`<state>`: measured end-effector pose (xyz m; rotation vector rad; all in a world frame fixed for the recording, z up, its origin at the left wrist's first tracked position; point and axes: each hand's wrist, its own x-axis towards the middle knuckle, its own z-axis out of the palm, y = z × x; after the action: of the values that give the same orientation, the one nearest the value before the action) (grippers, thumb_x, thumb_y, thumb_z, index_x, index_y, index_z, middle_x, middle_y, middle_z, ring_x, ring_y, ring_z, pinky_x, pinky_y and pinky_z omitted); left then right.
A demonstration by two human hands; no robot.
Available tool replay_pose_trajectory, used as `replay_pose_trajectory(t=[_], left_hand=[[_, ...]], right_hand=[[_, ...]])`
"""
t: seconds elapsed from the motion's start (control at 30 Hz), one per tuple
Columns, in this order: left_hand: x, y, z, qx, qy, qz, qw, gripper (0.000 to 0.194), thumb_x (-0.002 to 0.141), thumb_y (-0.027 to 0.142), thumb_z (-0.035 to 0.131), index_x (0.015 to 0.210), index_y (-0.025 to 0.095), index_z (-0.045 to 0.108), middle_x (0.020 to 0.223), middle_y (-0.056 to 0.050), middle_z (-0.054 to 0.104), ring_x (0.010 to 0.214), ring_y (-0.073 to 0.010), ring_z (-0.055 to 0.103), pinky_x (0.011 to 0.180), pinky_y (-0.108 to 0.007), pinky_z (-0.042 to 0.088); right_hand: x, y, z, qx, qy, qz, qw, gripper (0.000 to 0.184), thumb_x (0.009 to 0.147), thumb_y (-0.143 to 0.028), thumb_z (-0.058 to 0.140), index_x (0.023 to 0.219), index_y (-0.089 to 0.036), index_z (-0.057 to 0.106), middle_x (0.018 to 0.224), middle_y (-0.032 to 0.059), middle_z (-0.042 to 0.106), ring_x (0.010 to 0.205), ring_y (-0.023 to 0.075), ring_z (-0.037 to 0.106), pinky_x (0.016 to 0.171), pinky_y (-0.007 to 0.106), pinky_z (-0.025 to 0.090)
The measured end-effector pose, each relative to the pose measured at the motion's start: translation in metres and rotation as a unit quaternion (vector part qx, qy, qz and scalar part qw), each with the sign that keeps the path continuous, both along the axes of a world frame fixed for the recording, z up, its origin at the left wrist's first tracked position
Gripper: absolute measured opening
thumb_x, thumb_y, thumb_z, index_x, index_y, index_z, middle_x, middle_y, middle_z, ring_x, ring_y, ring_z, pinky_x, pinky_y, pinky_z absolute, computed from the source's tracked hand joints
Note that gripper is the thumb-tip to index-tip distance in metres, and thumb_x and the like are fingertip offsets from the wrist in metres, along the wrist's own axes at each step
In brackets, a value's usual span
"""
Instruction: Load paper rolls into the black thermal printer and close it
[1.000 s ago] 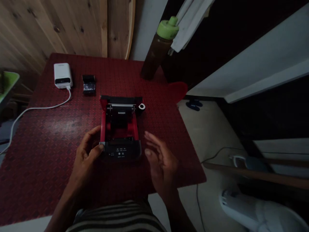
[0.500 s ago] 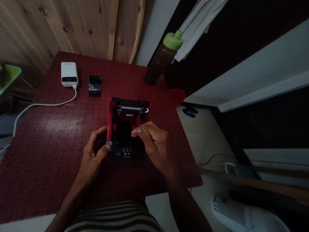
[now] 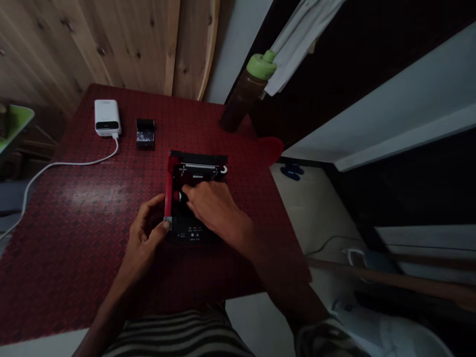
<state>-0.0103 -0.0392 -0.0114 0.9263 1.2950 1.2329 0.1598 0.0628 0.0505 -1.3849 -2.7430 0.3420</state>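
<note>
A small red-and-black device that looks like a label printer [image 3: 168, 198] stands on the table with its lid raised towards the back. Small buttons and markings line its black front panel. My left hand [image 3: 143, 235] grips the printer's left side, thumb on the grey front corner and fingers along the outer wall. Reaching in from the right, my right hand [image 3: 213, 206] is inside the open bay near its left wall, fingers curled downward. A small pale round part shows beside those fingertips. Whatever they hold is hidden by the hand.
Behind the printer, a small black roll with a loose shiny end [image 3: 145, 134] lies on the red patterned table [image 3: 92, 238]. A white power bank [image 3: 107, 118] with a white cable sits back left. A brown bottle with a green cap [image 3: 247, 89] stands at the back right edge.
My right hand has moved left and deeper into the printer's bay, from its right side to the left wall. My left hand keeps its place on the printer.
</note>
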Motion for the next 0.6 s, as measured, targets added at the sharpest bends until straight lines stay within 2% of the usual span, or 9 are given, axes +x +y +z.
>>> replay_pose_trajectory(t=[0.07, 0.13, 0.2, 0.27, 0.33, 0.4, 0.5, 0.6], left_hand=[[0.0, 0.0, 0.001, -0.001, 0.004, -0.001, 1.0, 0.063, 0.096, 0.053, 0.077, 0.15, 0.023, 0.065, 0.153, -0.014, 0.072, 0.14, -0.0362, 0.07, 0.114, -0.047, 0.057], [0.0, 0.001, 0.003, -0.007, 0.006, 0.0, 1.0, 0.061, 0.096, 0.05, 0.077, 0.15, 0.024, 0.065, 0.152, -0.013, 0.073, 0.137, -0.0349, 0.071, 0.113, -0.046, 0.057], [0.0, 0.001, 0.004, -0.013, 0.005, 0.002, 1.0, 0.061, 0.095, 0.05, 0.077, 0.15, 0.025, 0.066, 0.148, -0.012, 0.074, 0.133, -0.0338, 0.072, 0.11, -0.043, 0.058], [0.0, 0.001, 0.003, -0.018, 0.007, 0.008, 1.0, 0.062, 0.095, 0.051, 0.078, 0.15, 0.025, 0.066, 0.146, -0.01, 0.076, 0.132, -0.0333, 0.073, 0.107, -0.041, 0.058], [0.0, 0.001, 0.002, -0.016, 0.011, 0.013, 1.0, 0.062, 0.094, 0.052, 0.08, 0.149, 0.026, 0.068, 0.147, -0.01, 0.076, 0.133, -0.0333, 0.072, 0.106, -0.04, 0.058], [0.0, 0.002, 0.001, -0.01, 0.02, 0.017, 1.0, 0.062, 0.093, 0.053, 0.081, 0.147, 0.027, 0.069, 0.147, -0.009, 0.076, 0.135, -0.0339, 0.071, 0.106, -0.04, 0.058], [-0.001, 0.001, 0.003, -0.008, 0.035, 0.023, 0.999, 0.062, 0.092, 0.053, 0.081, 0.147, 0.027, 0.071, 0.147, -0.009, 0.076, 0.136, -0.0344, 0.07, 0.105, -0.04, 0.058], [-0.001, 0.0, 0.004, -0.017, 0.043, 0.025, 0.999, 0.062, 0.094, 0.053, 0.079, 0.15, 0.029, 0.07, 0.147, -0.007, 0.075, 0.137, -0.0344, 0.069, 0.107, -0.04, 0.057]], right_hand=[[0.018, -0.013, 0.01, 0.027, 0.067, -0.028, 0.997, 0.012, 0.097, -0.015, 0.078, 0.103, -0.023, 0.083, 0.084, 0.0052, 0.081, 0.078, 0.0238, 0.076, 0.072, 0.035, 0.059], [0.045, -0.028, 0.022, 0.059, 0.168, -0.055, 0.982, 0.012, 0.098, -0.021, 0.082, 0.109, -0.026, 0.085, 0.089, 0.0031, 0.081, 0.085, 0.0231, 0.076, 0.077, 0.036, 0.06], [0.077, -0.042, 0.029, 0.072, 0.291, -0.09, 0.95, 0.021, 0.098, -0.028, 0.086, 0.118, -0.03, 0.085, 0.097, 0.0011, 0.079, 0.088, 0.0212, 0.075, 0.079, 0.035, 0.061], [0.106, -0.053, 0.024, 0.062, 0.378, -0.153, 0.911, 0.026, 0.094, -0.032, 0.091, 0.119, -0.033, 0.085, 0.106, 0.001, 0.079, 0.095, 0.0213, 0.075, 0.079, 0.035, 0.061], [0.127, -0.06, 0.007, 0.031, 0.407, -0.215, 0.887, 0.025, 0.092, -0.03, 0.091, 0.117, -0.032, 0.085, 0.11, 0.0018, 0.079, 0.096, 0.0217, 0.075, 0.076, 0.034, 0.06], [0.135, -0.063, -0.019, -0.006, 0.406, -0.249, 0.879, 0.023, 0.091, -0.028, 0.088, 0.114, -0.029, 0.085, 0.108, 0.0027, 0.081, 0.093, 0.0218, 0.075, 0.075, 0.034, 0.06], [0.126, -0.059, -0.06, -0.032, 0.404, -0.255, 0.878, 0.02, 0.09, -0.026, 0.081, 0.11, -0.025, 0.084, 0.104, 0.0043, 0.082, 0.09, 0.0221, 0.075, 0.077, 0.035, 0.059], [0.109, -0.05, -0.087, -0.044, 0.401, -0.245, 0.881, 0.023, 0.09, -0.022, 0.075, 0.111, -0.023, 0.083, 0.101, 0.0049, 0.082, 0.083, 0.0201, 0.072, 0.075, 0.033, 0.058]])
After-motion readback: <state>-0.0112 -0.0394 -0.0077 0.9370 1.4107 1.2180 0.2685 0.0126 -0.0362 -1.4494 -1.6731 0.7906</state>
